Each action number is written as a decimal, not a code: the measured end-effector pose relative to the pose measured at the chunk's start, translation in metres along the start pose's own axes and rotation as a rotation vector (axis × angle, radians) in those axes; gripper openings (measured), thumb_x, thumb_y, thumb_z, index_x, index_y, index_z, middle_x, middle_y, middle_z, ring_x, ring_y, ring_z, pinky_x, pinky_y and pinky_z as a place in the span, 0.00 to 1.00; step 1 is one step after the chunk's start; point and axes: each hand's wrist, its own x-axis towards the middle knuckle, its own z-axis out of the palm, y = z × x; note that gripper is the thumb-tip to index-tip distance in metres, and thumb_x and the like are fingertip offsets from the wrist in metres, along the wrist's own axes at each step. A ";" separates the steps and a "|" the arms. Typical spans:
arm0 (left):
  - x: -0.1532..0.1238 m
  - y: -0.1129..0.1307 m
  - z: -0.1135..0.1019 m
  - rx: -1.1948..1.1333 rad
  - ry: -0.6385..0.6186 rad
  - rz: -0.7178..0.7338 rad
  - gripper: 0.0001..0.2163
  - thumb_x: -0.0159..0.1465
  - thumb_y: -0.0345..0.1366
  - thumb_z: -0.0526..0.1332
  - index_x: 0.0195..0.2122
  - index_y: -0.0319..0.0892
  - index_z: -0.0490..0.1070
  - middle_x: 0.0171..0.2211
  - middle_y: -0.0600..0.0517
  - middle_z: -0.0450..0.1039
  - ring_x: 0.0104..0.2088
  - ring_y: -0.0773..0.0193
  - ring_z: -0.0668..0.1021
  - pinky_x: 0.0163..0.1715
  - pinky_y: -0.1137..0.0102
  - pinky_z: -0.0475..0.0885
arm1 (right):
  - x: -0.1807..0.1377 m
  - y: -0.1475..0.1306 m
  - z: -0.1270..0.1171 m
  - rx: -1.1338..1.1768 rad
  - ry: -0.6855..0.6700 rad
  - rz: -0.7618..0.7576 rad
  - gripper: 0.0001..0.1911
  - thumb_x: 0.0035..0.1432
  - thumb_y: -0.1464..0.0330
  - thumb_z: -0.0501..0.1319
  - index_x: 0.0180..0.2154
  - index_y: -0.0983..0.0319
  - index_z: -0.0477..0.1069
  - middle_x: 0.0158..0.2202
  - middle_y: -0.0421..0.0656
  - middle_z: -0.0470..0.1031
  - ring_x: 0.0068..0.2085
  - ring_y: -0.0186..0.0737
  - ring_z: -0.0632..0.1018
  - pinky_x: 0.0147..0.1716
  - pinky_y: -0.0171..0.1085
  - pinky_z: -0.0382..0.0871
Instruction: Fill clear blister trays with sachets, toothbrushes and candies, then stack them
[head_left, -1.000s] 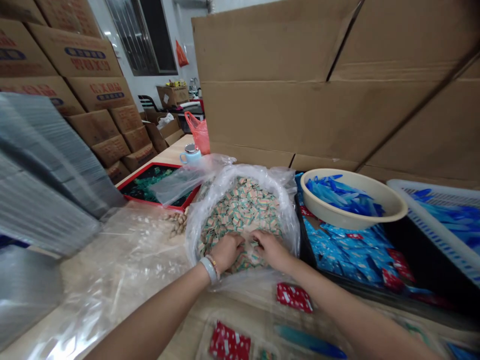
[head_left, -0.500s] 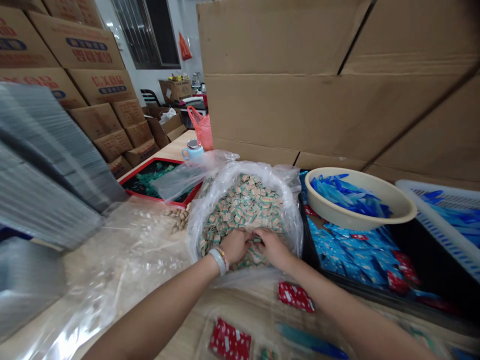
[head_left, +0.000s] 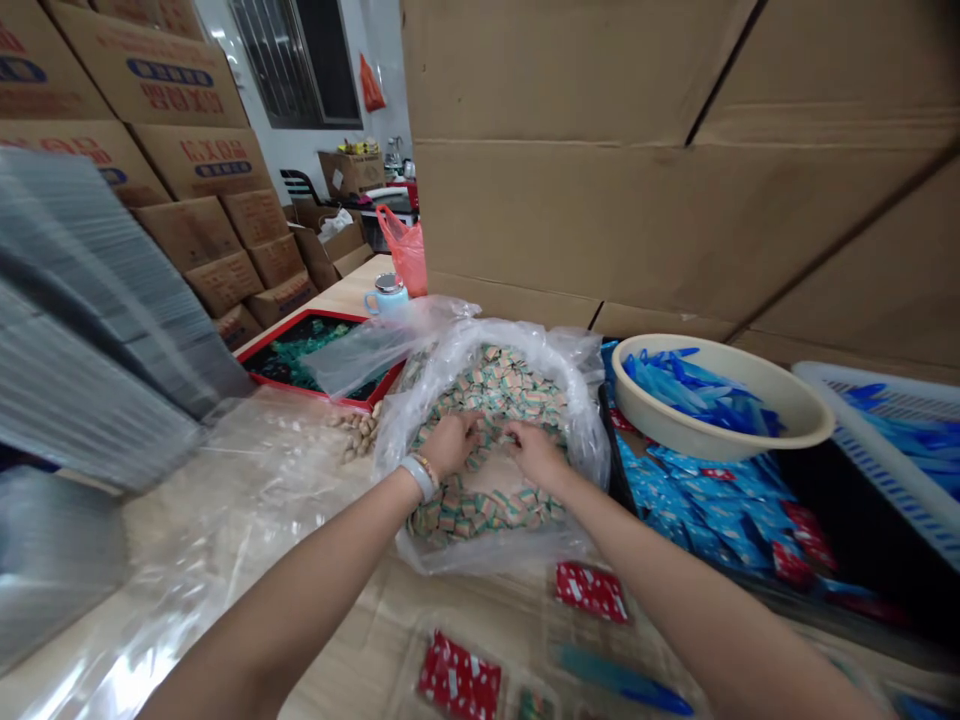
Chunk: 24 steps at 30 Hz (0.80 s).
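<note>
— As entered under item one: left hand [head_left: 450, 442]?
— Palm down inside clear plastic bag [head_left: 577, 440], resting on heap of small wrapped sweets [head_left: 510, 385]. Fingers bent into the heap; grip on any single piece impossible to tell. Pale wristband [head_left: 417, 476] at the wrist.
— Item two: right hand [head_left: 534, 452]?
— Just beside the left, likewise palm down on the sweets. Fingers curled, tips touching wrappers; hold on anything not discernible.
— Location of bag?
— On the worktop [head_left: 345, 297], mouth rolled wide open. Set between red-rimmed tray [head_left: 315, 393] to the left and black tray [head_left: 825, 490] of blue packets [head_left: 690, 495] to the right.
— Adjacent stock?
— Cream bowl [head_left: 697, 438] of blue sachets [head_left: 690, 385] atop the black tray. White basket [head_left: 877, 450] further right. Red spotted packet [head_left: 591, 590] on the worktop near the right forearm. Pale mug [head_left: 388, 294] and orange bag [head_left: 406, 258] at the far end. Cardboard cartons [head_left: 637, 200] stacked behind.
</note>
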 end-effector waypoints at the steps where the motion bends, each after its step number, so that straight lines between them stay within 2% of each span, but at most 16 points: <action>1: 0.000 -0.001 0.001 0.016 -0.001 0.023 0.20 0.55 0.27 0.54 0.51 0.39 0.61 0.34 0.50 0.73 0.34 0.65 0.73 0.36 0.73 0.67 | 0.005 -0.001 0.003 -0.005 0.003 0.019 0.15 0.46 0.77 0.54 0.39 0.66 0.68 0.35 0.45 0.71 0.36 0.36 0.70 0.37 0.32 0.61; 3: -0.001 -0.002 0.003 0.054 -0.008 0.067 0.22 0.56 0.27 0.53 0.54 0.40 0.56 0.34 0.50 0.72 0.34 0.65 0.73 0.36 0.72 0.67 | 0.010 -0.002 0.010 -0.026 0.019 0.059 0.17 0.47 0.76 0.54 0.42 0.66 0.67 0.39 0.46 0.70 0.38 0.37 0.70 0.39 0.33 0.61; 5: -0.005 -0.003 0.005 0.100 -0.027 0.110 0.22 0.57 0.27 0.52 0.54 0.41 0.56 0.35 0.49 0.72 0.36 0.64 0.73 0.37 0.72 0.66 | 0.008 -0.004 0.016 -0.068 0.039 0.087 0.15 0.49 0.76 0.53 0.40 0.65 0.67 0.40 0.47 0.70 0.40 0.38 0.69 0.40 0.33 0.60; 8: -0.007 -0.005 0.003 0.158 -0.048 0.135 0.18 0.58 0.28 0.50 0.51 0.42 0.60 0.37 0.49 0.71 0.38 0.64 0.72 0.39 0.72 0.65 | 0.000 -0.008 0.018 -0.165 0.068 0.084 0.14 0.51 0.76 0.50 0.39 0.63 0.67 0.41 0.47 0.68 0.41 0.38 0.69 0.40 0.33 0.59; 12: 0.001 -0.007 -0.007 0.170 -0.074 0.135 0.13 0.57 0.26 0.50 0.40 0.40 0.69 0.36 0.49 0.71 0.38 0.65 0.72 0.40 0.74 0.65 | -0.009 -0.013 0.006 -0.280 0.075 0.034 0.13 0.50 0.77 0.50 0.38 0.63 0.67 0.39 0.47 0.67 0.41 0.40 0.68 0.39 0.34 0.59; 15: 0.013 -0.007 -0.012 0.160 -0.175 0.111 0.10 0.53 0.25 0.53 0.33 0.38 0.71 0.33 0.50 0.73 0.35 0.65 0.73 0.38 0.74 0.65 | -0.014 -0.011 -0.004 -0.281 0.017 0.001 0.12 0.49 0.77 0.52 0.36 0.63 0.68 0.36 0.46 0.69 0.39 0.40 0.69 0.37 0.34 0.59; 17: 0.020 -0.005 -0.012 0.158 -0.282 0.134 0.10 0.51 0.24 0.54 0.31 0.38 0.72 0.32 0.51 0.73 0.35 0.65 0.73 0.37 0.75 0.65 | -0.016 -0.008 -0.007 -0.248 -0.053 -0.042 0.12 0.48 0.77 0.53 0.35 0.63 0.69 0.36 0.46 0.69 0.39 0.39 0.69 0.37 0.33 0.59; 19: 0.023 -0.004 -0.008 0.170 -0.330 0.153 0.09 0.51 0.23 0.54 0.30 0.38 0.71 0.32 0.50 0.72 0.35 0.65 0.73 0.37 0.74 0.65 | -0.018 -0.004 -0.006 -0.213 -0.104 -0.092 0.11 0.48 0.77 0.52 0.34 0.63 0.69 0.36 0.46 0.69 0.39 0.39 0.69 0.38 0.33 0.59; 24: 0.015 0.000 -0.001 0.305 -0.255 0.159 0.09 0.56 0.26 0.51 0.32 0.36 0.70 0.35 0.45 0.70 0.35 0.63 0.72 0.38 0.70 0.66 | -0.021 0.006 0.000 -0.146 -0.092 -0.139 0.11 0.48 0.76 0.53 0.35 0.64 0.69 0.37 0.46 0.68 0.40 0.38 0.69 0.40 0.32 0.59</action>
